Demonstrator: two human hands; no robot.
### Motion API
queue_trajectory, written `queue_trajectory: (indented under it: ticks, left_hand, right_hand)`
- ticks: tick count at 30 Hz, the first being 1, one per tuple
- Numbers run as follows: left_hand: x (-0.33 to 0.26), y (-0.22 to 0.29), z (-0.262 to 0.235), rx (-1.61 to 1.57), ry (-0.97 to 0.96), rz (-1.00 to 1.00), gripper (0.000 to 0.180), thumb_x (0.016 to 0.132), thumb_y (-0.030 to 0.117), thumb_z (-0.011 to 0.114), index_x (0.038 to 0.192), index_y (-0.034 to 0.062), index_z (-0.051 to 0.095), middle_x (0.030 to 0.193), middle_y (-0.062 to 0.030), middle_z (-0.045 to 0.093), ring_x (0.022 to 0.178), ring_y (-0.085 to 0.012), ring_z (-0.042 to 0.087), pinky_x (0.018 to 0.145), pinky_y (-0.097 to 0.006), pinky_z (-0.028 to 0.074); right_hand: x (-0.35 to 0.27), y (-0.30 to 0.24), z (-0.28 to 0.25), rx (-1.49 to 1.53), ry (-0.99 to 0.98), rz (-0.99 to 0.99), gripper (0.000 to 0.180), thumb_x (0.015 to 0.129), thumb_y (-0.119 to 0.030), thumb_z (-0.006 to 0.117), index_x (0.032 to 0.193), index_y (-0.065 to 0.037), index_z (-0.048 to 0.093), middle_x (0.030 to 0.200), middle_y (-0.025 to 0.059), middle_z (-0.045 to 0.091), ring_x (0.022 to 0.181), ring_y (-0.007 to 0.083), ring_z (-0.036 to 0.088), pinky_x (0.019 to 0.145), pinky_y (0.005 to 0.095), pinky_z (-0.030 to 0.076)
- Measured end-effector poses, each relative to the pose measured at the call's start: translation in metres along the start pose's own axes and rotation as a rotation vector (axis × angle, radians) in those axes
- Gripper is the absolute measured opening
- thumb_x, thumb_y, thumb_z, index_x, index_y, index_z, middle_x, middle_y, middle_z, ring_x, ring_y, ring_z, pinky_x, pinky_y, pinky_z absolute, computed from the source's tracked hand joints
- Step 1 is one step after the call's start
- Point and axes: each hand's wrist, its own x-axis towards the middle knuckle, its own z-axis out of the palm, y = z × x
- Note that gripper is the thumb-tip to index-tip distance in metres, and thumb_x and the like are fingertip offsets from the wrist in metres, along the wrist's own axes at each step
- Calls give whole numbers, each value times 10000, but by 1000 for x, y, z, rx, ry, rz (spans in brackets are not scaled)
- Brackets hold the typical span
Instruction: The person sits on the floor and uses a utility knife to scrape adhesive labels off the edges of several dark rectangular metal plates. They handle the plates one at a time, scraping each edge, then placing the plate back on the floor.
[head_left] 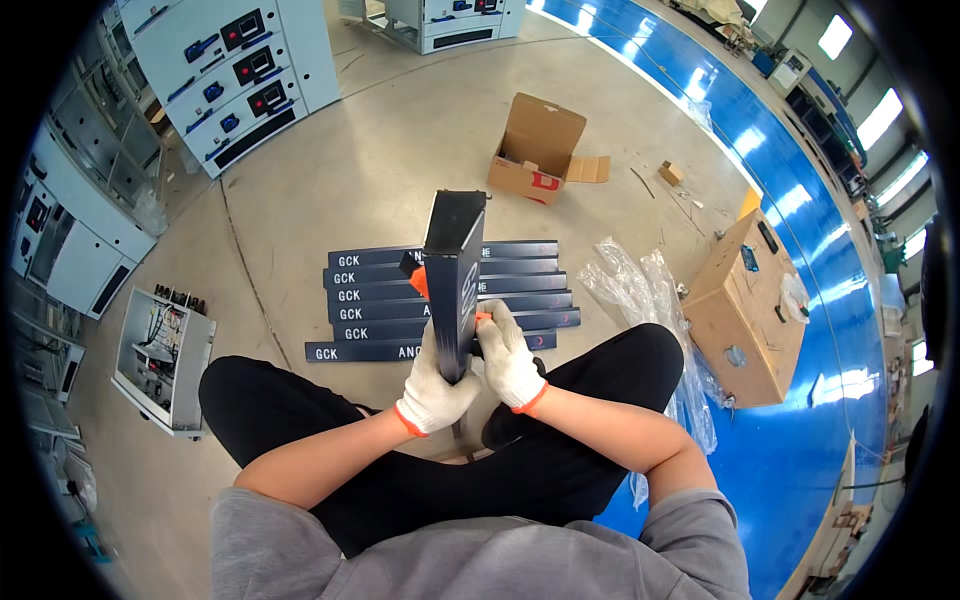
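A dark navy nameplate panel (455,290) stands on edge between my hands, its long side running away from me. My left hand (440,388), in a white knitted glove with an orange cuff, is closed around its near end. On the panel's right side my right hand (508,362), gloved the same way, is closed on an orange piece by the thumb. Another orange and black part (416,278) sticks out on the panel's left; the panel hides whether both belong to one tool. Several similar navy nameplate panels (350,296) lie in a row on the floor beyond my hands.
An open cardboard box (525,178) stands ahead; a wooden box (745,320) is at right beside crumpled clear plastic wrap (645,295). At left sits an open metal drawer unit (165,360) with wiring. Large switchgear cabinets (225,75) stand at far left. My crossed legs frame the near floor.
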Motion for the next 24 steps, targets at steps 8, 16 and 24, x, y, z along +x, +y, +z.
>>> queue_trajectory:
  ticks: [8,16,24]
  left_hand:
    - [32,45,-35,-233,107,-82,644,845,-24,628,1454,-15,417,1191,-98,635,1031,-171,630,919,-338,528]
    - [49,72,-71,-524,-60,-137,497,891,150,712,1344,-9,583,1270,-114,660,1160,-212,665,1007,-390,555]
    - [63,99,-90,-690,-72,-10,583,883,262,735,1367,-19,568,1309,-146,631,1164,-258,670,1004,-402,559]
  right_hand:
    - [27,-42,-30,297,-78,201,97,973,-70,585,1057,-32,615,877,-21,596,777,46,504,732,231,463]
    - [36,-62,-36,449,-455,229,247,841,62,566,946,-80,392,902,37,524,825,131,518,790,298,509]
    - [43,-76,-47,911,-557,324,541,996,-638,630,1232,-152,590,823,15,406,647,145,374,651,357,519]
